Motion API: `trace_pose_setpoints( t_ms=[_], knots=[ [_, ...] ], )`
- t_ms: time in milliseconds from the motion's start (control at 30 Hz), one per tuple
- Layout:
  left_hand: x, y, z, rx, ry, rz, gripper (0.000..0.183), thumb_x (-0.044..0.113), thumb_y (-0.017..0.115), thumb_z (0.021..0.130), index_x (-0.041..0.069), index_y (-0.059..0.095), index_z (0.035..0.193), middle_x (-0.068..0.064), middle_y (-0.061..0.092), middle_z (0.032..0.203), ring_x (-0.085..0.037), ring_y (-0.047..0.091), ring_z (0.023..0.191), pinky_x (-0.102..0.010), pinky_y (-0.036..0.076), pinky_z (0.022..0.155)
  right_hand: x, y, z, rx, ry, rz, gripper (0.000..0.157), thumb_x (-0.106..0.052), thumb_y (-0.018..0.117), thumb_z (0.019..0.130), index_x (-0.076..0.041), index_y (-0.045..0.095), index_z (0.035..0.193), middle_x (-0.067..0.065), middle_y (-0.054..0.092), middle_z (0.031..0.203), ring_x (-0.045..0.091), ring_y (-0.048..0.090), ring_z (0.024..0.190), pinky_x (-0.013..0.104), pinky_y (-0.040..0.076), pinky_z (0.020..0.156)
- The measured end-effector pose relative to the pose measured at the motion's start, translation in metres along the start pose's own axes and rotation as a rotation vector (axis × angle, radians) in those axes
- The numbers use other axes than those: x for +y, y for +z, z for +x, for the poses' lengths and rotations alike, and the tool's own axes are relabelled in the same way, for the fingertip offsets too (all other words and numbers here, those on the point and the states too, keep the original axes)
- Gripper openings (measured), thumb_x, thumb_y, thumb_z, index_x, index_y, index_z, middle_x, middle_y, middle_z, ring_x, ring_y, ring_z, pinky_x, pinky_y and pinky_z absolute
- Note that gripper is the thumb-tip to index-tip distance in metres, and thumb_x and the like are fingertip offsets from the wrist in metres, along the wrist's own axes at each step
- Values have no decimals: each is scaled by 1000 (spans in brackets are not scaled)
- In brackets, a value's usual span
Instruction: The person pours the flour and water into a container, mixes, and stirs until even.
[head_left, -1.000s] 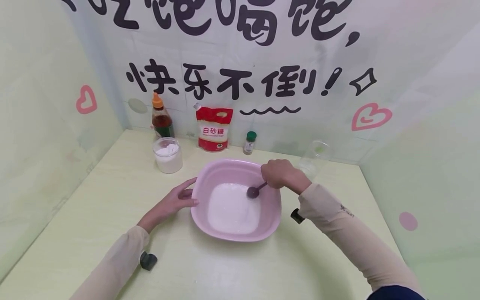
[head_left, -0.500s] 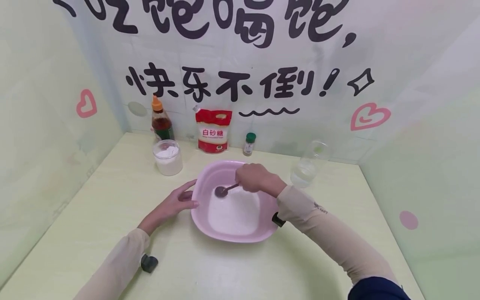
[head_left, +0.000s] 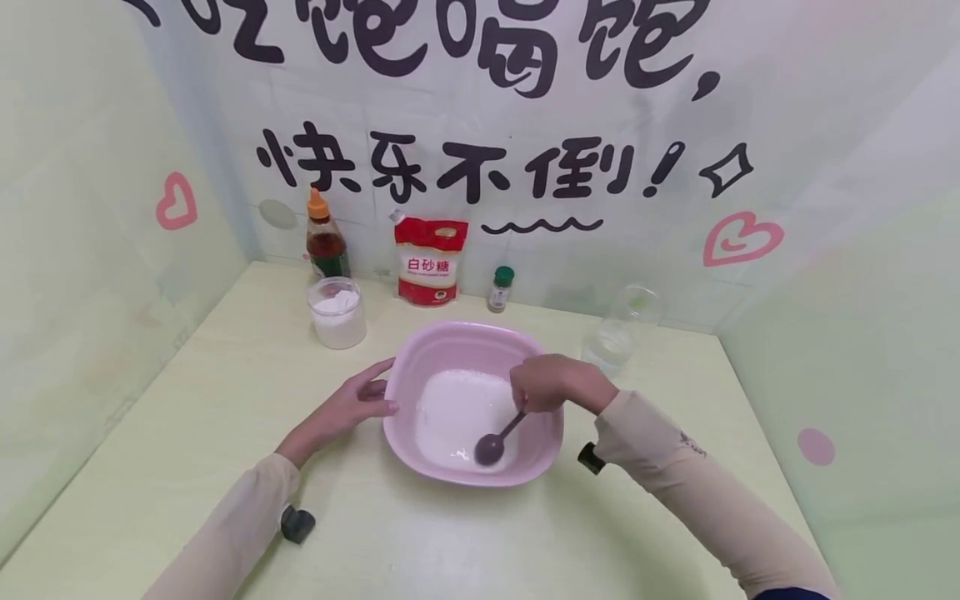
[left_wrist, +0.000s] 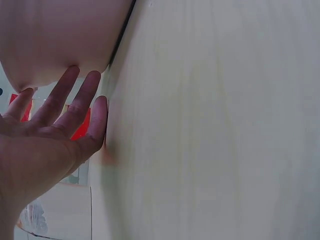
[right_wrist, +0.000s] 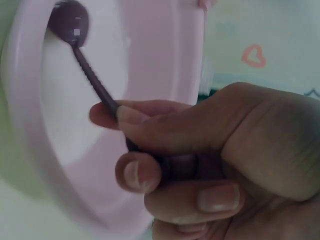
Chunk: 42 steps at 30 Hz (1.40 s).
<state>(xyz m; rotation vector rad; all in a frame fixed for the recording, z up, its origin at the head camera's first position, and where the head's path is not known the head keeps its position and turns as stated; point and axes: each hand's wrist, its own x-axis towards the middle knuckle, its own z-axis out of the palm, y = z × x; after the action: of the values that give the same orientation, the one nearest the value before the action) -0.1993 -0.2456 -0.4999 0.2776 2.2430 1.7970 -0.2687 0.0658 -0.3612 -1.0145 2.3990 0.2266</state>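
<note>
The basin (head_left: 457, 343) stands near the middle of the table (head_left: 375, 533) and contains white liquid (head_left: 446, 417). The left hand (head_left: 351, 407) holds the basin at its left side: the thumb lies over the rim, and the other fingers (left_wrist: 59, 95) are spread, with tips at the outer wall. The right hand (head_left: 547, 385) grips the spoon (head_left: 490, 450) by its handle; thumb and forefinger pinch it, and the remaining fingers are curled. The head of the spoon is inside the basin, toward the near side (whether it dips into the white liquid or sits just above cannot be told). Behind the basin, from left to right, stand the orange-capped bottle (head_left: 326, 243), with the jar (head_left: 337, 323) of white powder in front of it, the red-and-white bag (head_left: 430, 265), the green-capped shaker (head_left: 500, 293) and the clear cup (head_left: 610, 343).
</note>
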Motion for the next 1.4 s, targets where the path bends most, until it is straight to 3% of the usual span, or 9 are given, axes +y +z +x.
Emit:
trace_pose_setpoints(
  t_ms=[100, 200, 367, 533, 700, 833, 1033, 1233, 1400],
  knots=[
    [0, 0, 0, -1, 5, -1, 79, 20, 68, 94, 10, 24, 158, -30, 51, 145, -44, 52, 133, -60, 35, 114, 15, -6, -3, 0, 93, 8, 11, -4, 67, 87, -14, 66, 84, 1, 59, 80, 17, 53, 75, 27, 45, 65],
    [1, 0, 0, 0, 10, -5, 78, 20, 68, 94, 10, 25, 158, -31, 51, 144, -45, 52, 133, -60, 35, 114, 25, -11, 0, 53, 158, -10, 11, -3, 63, 88, -13, 63, 83, 3, 57, 79, 19, 51, 73, 28, 43, 63],
    [0, 1, 0, 4, 1, -7, 79, 20, 68, 94, 9, 24, 158, -31, 50, 145, -45, 51, 134, -61, 33, 115, 27, -15, 20, 147, 197, -53, 13, -4, 57, 90, -12, 59, 81, 4, 54, 74, 19, 50, 69, 30, 41, 58],
    [-1, 3, -1, 9, -12, -5, 80, 23, 69, 94, 10, 24, 159, -30, 50, 145, -45, 52, 133, -62, 32, 115, 14, -12, 42, 186, 131, -3, 24, 1, 56, 89, -12, 73, 99, 4, 64, 86, 21, 55, 78, 31, 46, 68],
    [-1, 4, -1, 5, -10, -25, 81, 21, 69, 93, 11, 23, 159, -30, 49, 146, -45, 52, 133, -62, 31, 116, -4, -5, 51, 172, -20, 78, 37, 0, 61, 91, -19, 73, 122, 1, 73, 112, 18, 61, 93, 30, 52, 85],
    [-1, 4, 1, 1, -5, -41, 83, 21, 69, 93, 17, 21, 160, -29, 50, 146, -43, 53, 132, -62, 30, 116, -16, 1, 46, 131, -119, 88, 30, -4, 67, 92, -20, 76, 116, -3, 75, 114, 14, 62, 93, 27, 52, 85],
    [-1, 3, 1, -6, 2, -51, 87, 19, 69, 93, 26, 15, 161, -31, 51, 145, -43, 56, 130, -61, 31, 116, -15, 7, 27, -25, -193, 138, 27, -4, 67, 92, -22, 79, 108, -2, 76, 103, 8, 55, 76, 20, 45, 68],
    [0, 3, 1, -5, -19, -52, 89, 21, 70, 93, 29, 14, 161, -30, 48, 148, -43, 54, 132, -61, 32, 115, 11, 6, 8, -109, -88, 184, 24, -1, 67, 90, -18, 80, 102, 0, 72, 92, 8, 50, 68, 17, 41, 57],
    [1, 4, 1, -3, -26, -65, 88, 21, 70, 93, 32, 16, 161, -29, 48, 148, -42, 54, 132, -60, 32, 115, 35, -1, 1, -79, 41, 228, 27, 3, 62, 89, -16, 77, 101, 0, 68, 90, 11, 55, 72, 20, 45, 61]
  ],
)
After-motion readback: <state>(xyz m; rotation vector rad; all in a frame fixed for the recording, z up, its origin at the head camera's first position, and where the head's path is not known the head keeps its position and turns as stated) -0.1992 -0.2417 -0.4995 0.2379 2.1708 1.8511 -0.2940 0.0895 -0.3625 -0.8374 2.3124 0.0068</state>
